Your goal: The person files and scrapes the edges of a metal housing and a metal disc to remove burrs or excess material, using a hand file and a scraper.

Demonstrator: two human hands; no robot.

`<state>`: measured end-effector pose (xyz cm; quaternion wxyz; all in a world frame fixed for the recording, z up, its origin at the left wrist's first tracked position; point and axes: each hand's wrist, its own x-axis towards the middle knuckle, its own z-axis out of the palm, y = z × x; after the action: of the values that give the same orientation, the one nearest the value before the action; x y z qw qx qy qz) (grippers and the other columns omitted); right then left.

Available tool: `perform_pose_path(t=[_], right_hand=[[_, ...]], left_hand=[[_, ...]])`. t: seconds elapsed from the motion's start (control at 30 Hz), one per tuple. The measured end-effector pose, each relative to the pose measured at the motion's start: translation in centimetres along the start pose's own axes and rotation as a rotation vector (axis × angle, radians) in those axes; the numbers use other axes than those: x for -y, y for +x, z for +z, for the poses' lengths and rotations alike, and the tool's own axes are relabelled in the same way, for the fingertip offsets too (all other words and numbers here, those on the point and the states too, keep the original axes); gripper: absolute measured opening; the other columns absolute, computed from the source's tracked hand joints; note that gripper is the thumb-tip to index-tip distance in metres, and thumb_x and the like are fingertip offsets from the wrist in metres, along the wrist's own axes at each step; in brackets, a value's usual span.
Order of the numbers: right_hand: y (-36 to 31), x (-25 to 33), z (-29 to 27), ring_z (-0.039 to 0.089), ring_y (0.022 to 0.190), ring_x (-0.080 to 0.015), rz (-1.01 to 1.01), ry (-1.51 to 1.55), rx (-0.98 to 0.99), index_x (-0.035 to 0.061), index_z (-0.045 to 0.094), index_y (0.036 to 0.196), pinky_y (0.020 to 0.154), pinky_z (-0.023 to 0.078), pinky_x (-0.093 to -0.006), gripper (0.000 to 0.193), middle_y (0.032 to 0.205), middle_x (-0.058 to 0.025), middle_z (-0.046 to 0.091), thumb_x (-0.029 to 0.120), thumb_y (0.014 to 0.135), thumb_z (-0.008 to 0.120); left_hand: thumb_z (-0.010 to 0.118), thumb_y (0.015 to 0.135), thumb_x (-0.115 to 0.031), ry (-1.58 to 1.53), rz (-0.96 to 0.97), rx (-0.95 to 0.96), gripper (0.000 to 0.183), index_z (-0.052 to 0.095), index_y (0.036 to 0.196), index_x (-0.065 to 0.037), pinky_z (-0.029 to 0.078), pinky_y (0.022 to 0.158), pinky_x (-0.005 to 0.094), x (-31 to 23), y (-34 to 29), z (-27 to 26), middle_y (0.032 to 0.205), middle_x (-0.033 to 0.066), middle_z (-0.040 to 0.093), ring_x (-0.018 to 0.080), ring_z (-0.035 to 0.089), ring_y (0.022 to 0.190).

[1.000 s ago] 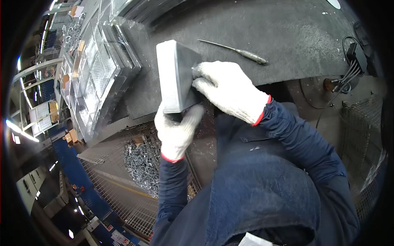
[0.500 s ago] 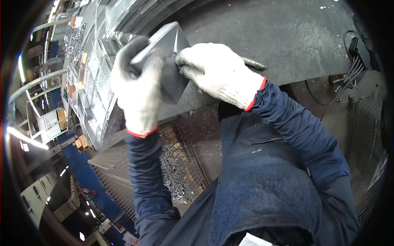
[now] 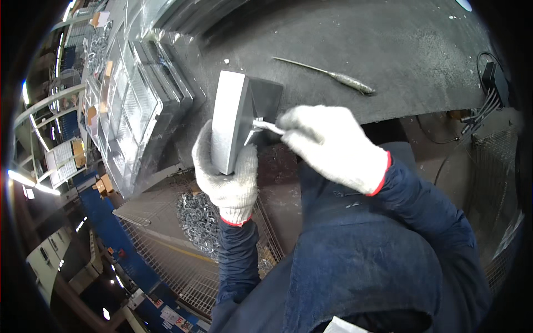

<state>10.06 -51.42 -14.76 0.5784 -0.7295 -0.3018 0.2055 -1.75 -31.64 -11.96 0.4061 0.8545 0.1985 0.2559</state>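
My left hand (image 3: 227, 180), in a white knit glove, grips the lower end of a grey angular metal box (image 3: 227, 119) from below. The box stands tilted, with a bright narrow face to the left and a darker open-looking side to the right. My gloved right hand (image 3: 333, 144) pinches a thin pale strip (image 3: 269, 127) whose far end touches the box's right side. Whether the strip is film or metal, I cannot tell. Beyond my right hand, a slim tool with a long thin shaft and a worn handle (image 3: 351, 82) lies on the dark worktable (image 3: 411, 61).
Stacked clear plastic trays or covers (image 3: 139, 105) stand at the left. Below the table edge, a wire basket (image 3: 172, 238) and a heap of small metal rings or hooks (image 3: 197, 222) show. A black box with cables (image 3: 491, 83) sits at the right.
The box has come down and toward me and been turned, with my left hand now under it. My right hand moved down and right; the pale strip now shows in its fingers.
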Motion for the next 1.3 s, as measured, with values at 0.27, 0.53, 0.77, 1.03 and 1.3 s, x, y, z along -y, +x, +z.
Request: perform_pose_path(t=[0.27, 0.53, 0.77, 1.03, 1.3], right_hand=[[0.1, 1.7, 0.1, 0.079, 0.092, -0.0325, -0.085, 0.045, -0.076, -0.0021, 0.077, 0.125, 0.085, 0.061, -0.0381, 0.031, 0.104, -0.0191, 0.081, 0.02, 0.104, 0.071], [1.5, 0.6, 0.4, 0.078, 0.094, -0.0387, 0.004, 0.145, -0.035, -0.0026, 0.077, 0.119, 0.085, 0.062, -0.0438, 0.026, 0.102, -0.0227, 0.079, 0.016, 0.104, 0.066], [1.4, 2.2, 0.2, 0.077, 0.082, -0.0265, 0.255, 0.376, 0.004, -0.0033, 0.076, 0.124, 0.074, 0.061, -0.038, 0.033, 0.097, -0.0183, 0.079, 0.023, 0.11, 0.062], [2.0, 2.4, 0.1, 0.074, 0.074, -0.0164, 0.322, 0.507, 0.012, -0.0032, 0.074, 0.13, 0.067, 0.059, -0.032, 0.034, 0.095, -0.0137, 0.079, 0.022, 0.11, 0.062], [-0.7, 2.4, 0.1, 0.079, 0.096, -0.0364, 0.131, 0.096, -0.052, 0.0005, 0.077, 0.123, 0.087, 0.061, -0.0425, 0.026, 0.107, -0.0198, 0.08, 0.016, 0.105, 0.068]], left_hand=[[0.086, 0.082, -0.006, 0.118, 0.116, 0.017, 0.074, 0.058, 0.149, 0.004, 0.052, 0.115, 0.0432, -0.4, -0.5, 0.3, 0.138, 0.0188, 0.068, 0.0298, 0.068, 0.129], [0.083, 0.085, -0.002, 0.051, 0.003, 0.026, 0.075, 0.054, 0.154, 0.003, 0.052, 0.115, 0.0428, -0.7, 0.0, 0.6, 0.146, 0.0191, 0.064, 0.0291, 0.065, 0.131], [0.086, 0.085, -0.004, 0.013, -0.036, 0.016, 0.075, 0.056, 0.152, 0.003, 0.052, 0.116, 0.0428, -0.6, 0.4, 0.9, 0.142, 0.0199, 0.067, 0.0301, 0.067, 0.133], [0.087, 0.087, -0.01, 0.089, 0.14, -0.036, 0.069, 0.059, 0.149, 0.002, 0.053, 0.115, 0.045, -0.2, 0.5, 1.7, 0.142, 0.0191, 0.067, 0.0285, 0.066, 0.131], [0.088, 0.086, -0.01, 0.112, 0.159, -0.008, 0.073, 0.057, 0.151, 0.003, 0.053, 0.115, 0.0429, 0.0, 0.5, 1.1, 0.143, 0.0202, 0.065, 0.0298, 0.067, 0.131]])
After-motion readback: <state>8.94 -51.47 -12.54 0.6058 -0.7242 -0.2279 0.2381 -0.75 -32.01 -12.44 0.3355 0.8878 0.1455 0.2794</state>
